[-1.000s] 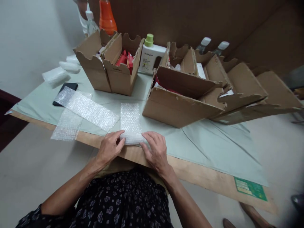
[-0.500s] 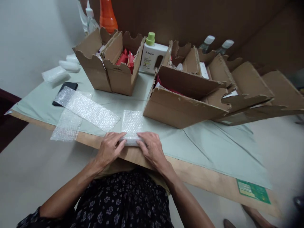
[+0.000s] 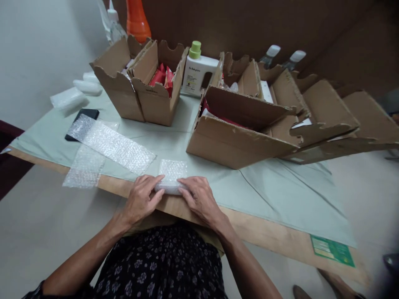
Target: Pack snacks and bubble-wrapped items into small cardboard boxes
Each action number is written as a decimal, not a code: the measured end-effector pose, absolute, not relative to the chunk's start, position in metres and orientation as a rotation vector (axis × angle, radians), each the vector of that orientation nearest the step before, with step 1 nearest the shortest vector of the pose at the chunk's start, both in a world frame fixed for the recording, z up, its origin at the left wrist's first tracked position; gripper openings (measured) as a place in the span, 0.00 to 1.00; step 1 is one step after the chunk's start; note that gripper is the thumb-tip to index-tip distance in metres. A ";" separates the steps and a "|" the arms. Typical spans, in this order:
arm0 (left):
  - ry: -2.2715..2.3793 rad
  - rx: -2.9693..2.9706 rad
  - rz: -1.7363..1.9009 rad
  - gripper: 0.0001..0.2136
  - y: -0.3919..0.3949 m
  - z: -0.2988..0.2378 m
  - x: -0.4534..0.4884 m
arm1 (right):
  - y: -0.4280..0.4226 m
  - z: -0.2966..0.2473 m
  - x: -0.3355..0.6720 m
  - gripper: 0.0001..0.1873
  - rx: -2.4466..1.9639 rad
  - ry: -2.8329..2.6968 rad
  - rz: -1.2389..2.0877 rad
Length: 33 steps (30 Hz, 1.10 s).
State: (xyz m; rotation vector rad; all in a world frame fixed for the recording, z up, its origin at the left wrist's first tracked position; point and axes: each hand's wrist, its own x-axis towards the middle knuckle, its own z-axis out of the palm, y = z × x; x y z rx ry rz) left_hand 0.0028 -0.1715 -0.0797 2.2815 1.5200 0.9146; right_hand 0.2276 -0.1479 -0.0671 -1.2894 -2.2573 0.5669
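A strip of bubble wrap lies at the near edge of the table, rolled up round something I cannot see. My left hand grips the roll's left end with bent fingers. My right hand holds its right end the same way. Only a short flat piece of the strip shows beyond my fingers.
Two more bubble wrap sheets lie to the left, one over a black phone. Open cardboard boxes stand behind, some with red packets. A white bottle with a green cap stands between them. Wrapped bundles lie far left.
The flat part of the strip has grown shorter as both hands roll it up away from me; the roll has become thicker.
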 end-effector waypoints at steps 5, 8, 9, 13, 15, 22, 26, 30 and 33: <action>1.798 2.226 0.891 0.15 -0.137 -0.091 0.007 | -0.143 -0.071 0.219 0.21 -1.327 -2.333 0.293; 1.809 2.029 1.017 0.16 -0.138 -0.086 0.005 | -0.133 -0.075 0.212 0.18 -1.262 -2.438 0.358; 1.798 1.906 1.067 0.17 -0.144 -0.083 0.005 | -0.131 -0.076 0.211 0.17 -1.278 -2.406 0.402; 1.611 1.247 1.117 0.24 -0.174 -0.074 0.009 | -0.132 -0.074 0.209 0.15 -1.362 -2.083 0.675; 1.425 1.043 1.079 0.25 -0.180 -0.073 0.016 | -0.141 -0.069 0.212 0.14 -1.334 -1.995 0.864; 1.282 1.310 0.871 0.12 -0.172 -0.061 0.041 | -0.173 -0.051 0.250 0.36 -1.327 -1.892 1.070; 1.114 1.687 0.718 0.09 -0.170 -0.049 0.059 | -0.173 -0.031 0.274 0.32 -1.278 -1.977 1.178; 1.000 2.020 0.830 0.17 -0.148 -0.029 0.070 | -0.166 0.016 0.306 0.10 -1.287 -2.044 0.958; 1.022 2.378 1.126 0.29 -0.107 0.000 0.074 | -0.155 0.067 0.343 0.10 -1.276 -1.925 0.630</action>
